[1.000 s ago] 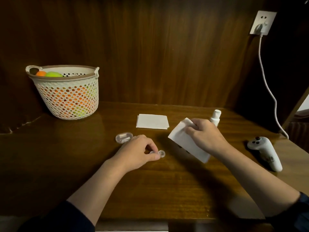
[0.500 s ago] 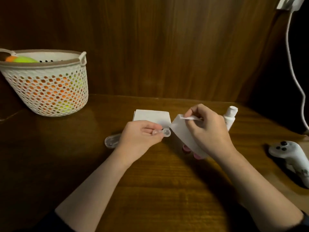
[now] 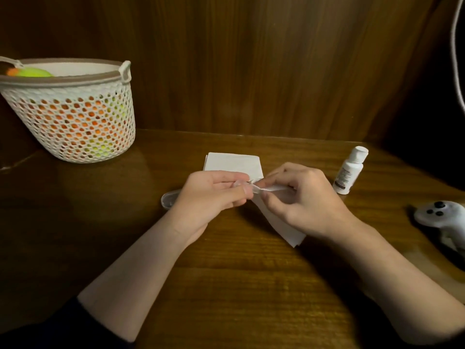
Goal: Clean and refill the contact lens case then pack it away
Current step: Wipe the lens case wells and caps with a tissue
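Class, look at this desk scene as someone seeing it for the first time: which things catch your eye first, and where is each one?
The two hands meet mid-desk: the left hand pinches a small clear piece, and the right hand presses a white tissue against it. At back left stands a white perforated basket with orange and green contents. A small white bottle stands upright to the right of the hands.

Dim warm light, dark corners, soft blur, wide-angle bending.
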Tool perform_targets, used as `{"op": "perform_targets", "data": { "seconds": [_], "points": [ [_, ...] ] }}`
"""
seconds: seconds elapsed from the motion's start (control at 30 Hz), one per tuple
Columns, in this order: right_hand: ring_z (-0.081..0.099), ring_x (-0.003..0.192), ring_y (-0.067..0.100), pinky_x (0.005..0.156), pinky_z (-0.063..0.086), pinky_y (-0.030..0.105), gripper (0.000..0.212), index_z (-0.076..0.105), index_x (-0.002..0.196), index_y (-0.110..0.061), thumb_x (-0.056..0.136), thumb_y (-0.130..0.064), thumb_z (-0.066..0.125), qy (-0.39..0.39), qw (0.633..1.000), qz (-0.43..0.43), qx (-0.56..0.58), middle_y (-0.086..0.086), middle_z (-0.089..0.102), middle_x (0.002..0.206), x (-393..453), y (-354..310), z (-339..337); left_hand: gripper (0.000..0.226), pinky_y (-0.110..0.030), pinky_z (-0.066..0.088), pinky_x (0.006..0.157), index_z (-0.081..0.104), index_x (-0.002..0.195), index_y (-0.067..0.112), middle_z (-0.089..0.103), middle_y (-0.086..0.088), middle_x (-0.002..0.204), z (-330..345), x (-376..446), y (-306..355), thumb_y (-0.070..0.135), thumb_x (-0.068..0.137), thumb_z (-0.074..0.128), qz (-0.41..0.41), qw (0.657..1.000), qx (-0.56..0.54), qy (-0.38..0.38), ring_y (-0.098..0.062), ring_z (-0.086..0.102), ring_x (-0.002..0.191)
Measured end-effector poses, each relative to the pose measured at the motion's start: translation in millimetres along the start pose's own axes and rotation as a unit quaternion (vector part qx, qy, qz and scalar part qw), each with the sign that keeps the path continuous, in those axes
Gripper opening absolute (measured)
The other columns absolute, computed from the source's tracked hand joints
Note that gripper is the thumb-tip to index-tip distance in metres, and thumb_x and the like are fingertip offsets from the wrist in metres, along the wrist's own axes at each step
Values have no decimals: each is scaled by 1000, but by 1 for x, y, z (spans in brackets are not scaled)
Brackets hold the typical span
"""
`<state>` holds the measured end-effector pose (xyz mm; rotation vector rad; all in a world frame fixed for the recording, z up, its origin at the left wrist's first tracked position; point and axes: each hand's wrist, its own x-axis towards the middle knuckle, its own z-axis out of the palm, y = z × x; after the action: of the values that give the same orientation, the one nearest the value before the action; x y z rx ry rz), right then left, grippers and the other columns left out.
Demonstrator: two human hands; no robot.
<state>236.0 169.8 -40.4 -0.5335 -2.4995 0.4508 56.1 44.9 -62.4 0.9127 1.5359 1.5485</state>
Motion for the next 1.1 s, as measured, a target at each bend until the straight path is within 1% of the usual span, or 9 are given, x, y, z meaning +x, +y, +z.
{"op": "perform_targets", "data": {
  "seconds": [0.07,0.17,0.3,0.47,0.63,0.7,0.87,1.0,1.1],
  "points": [
    [66,104,1,91,61,37,39,82,116,-29,90,-51,62,-29,999,-25,-20,-16,70,111,2,-3,-9,26,-26,64,86,78,115,18,84,-5,106,-2,-2,1,17,90,84,1,999,-43,-27,-18,80,104],
    [67,101,5,89,61,38,36,81,122,-30,94,-47,67,-82,993,-63,-55,-12,70,112,7,-2,-25,34,-24,63,85,77,117,13,83,-11,109,-2,-2,2,20,85,84,-4,994,-91,-59,-21,80,106],
    [69,97,7,84,60,36,21,83,112,-28,92,-33,81,-70,996,-55,-21,-12,72,106,8,7,-34,21,-23,63,82,86,99,18,83,-15,107,9,-2,5,23,79,84,-6,991,-118,-63,-22,80,103],
    [67,94,0,78,47,13,15,80,94,-33,83,-41,86,-39,997,4,67,-18,73,98,3,24,-41,36,-23,63,78,82,107,16,84,-9,101,31,3,17,30,74,85,3,995,-96,-37,-18,81,95],
    [73,95,11,78,56,29,20,84,98,-31,82,-44,84,-31,966,60,248,-10,77,103,-10,33,-26,33,-24,61,78,84,107,10,83,-12,106,42,3,7,32,82,79,-27,991,-126,-36,-18,80,91],
    [73,99,11,79,58,26,22,85,103,-32,85,-45,82,-15,964,48,261,-12,78,106,-10,33,-19,35,-23,62,77,81,110,7,83,-12,107,40,4,5,31,86,76,-32,988,-149,-28,-19,81,92],
    [70,98,7,77,50,14,20,86,106,-32,89,-42,80,-5,977,24,213,-15,77,102,-9,33,-14,25,-23,62,77,86,100,10,83,-13,106,35,3,3,31,88,76,-17,990,-141,-19,-20,81,94],
    [67,86,8,73,51,29,18,81,99,-39,84,-49,80,1,994,35,108,-18,75,96,-7,30,-16,23,-24,63,82,79,110,14,84,-9,102,36,2,1,27,92,77,18,995,-95,-9,-22,81,99],
    [68,84,9,73,53,32,12,79,91,-42,82,-48,83,-4,991,50,126,-18,77,93,-7,28,-16,20,-25,63,82,78,113,15,84,-8,99,37,3,-1,25,96,75,41,996,-74,2,-19,81,93]
  ]
}}
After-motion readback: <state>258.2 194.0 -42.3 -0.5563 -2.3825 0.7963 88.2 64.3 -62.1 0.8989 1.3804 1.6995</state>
